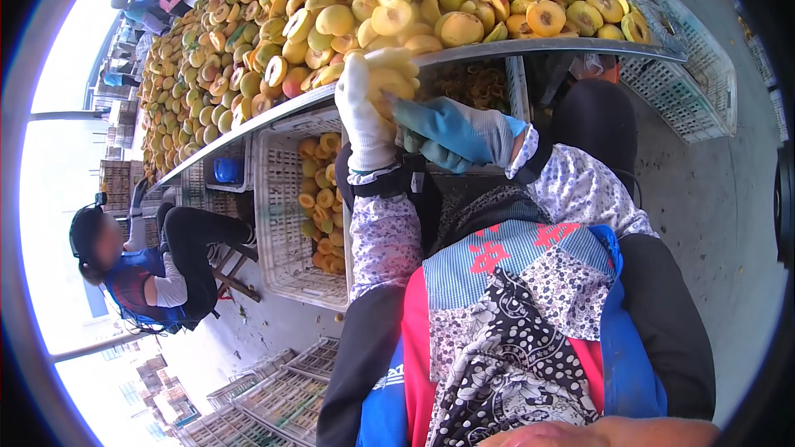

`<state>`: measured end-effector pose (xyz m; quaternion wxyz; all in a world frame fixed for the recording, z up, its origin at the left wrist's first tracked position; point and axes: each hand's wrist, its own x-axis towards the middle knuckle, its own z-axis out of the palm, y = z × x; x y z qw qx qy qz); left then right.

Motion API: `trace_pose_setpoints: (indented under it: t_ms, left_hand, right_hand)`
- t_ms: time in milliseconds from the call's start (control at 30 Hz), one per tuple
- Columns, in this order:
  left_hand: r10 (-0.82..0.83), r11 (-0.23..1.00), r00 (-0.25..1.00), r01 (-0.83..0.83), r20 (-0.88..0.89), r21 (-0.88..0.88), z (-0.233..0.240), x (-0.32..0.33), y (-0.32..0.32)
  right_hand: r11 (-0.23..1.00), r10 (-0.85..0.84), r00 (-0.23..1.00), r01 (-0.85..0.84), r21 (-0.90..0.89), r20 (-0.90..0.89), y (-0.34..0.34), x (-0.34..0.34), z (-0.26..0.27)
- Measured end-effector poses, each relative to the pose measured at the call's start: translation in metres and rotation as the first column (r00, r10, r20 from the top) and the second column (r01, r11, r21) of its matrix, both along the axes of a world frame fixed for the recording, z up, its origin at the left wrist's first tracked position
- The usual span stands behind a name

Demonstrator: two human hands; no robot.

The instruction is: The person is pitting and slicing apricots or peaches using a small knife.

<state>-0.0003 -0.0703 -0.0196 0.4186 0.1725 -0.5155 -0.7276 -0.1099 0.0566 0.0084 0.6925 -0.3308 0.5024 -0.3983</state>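
Observation:
My left hand, in a white glove, holds a yellow peach half just in front of the table's metal edge. My right hand, in a blue and grey glove, is closed close against the fruit; its fingers hide most of whatever it grips, and a small tip at the fruit is too blurred to name. Beyond both hands, a large heap of halved and whole peaches covers the table, many cut faces showing reddish pit hollows.
A white plastic crate with peach halves stands below the table at left. Dark scraps lie under the edge. Another crate is at right. A seated co-worker is at far left; stacked crates lie lower left.

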Motion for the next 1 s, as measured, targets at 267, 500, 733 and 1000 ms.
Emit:
trace_pose_setpoints:
  t_ms: [267, 500, 733, 1000]
  left_hand:
    - [0.202, 0.973, 0.979, -0.203, 0.019, 0.113, 0.010, -0.003, 0.023]
    - [0.069, 0.997, 0.968, -0.056, 0.241, -0.059, 0.016, 0.000, 0.015]
    - [0.051, 0.979, 0.998, -0.055, 0.026, 0.195, 0.010, -0.007, 0.026]
    - [-0.047, 0.999, 0.999, 0.048, 0.024, -0.020, 0.008, -0.006, 0.016]
  right_hand:
    - [0.999, 0.020, 0.992, -0.024, 0.033, 0.122, 0.003, 0.008, 0.003]
    - [0.999, -0.013, 0.999, 0.014, 0.032, -0.031, 0.001, 0.012, -0.011]
    - [0.994, 0.099, 0.902, -0.108, -0.001, 0.420, 0.004, 0.002, -0.020]
    - [0.998, 0.062, 0.968, -0.064, -0.003, 0.245, 0.009, 0.004, -0.013]
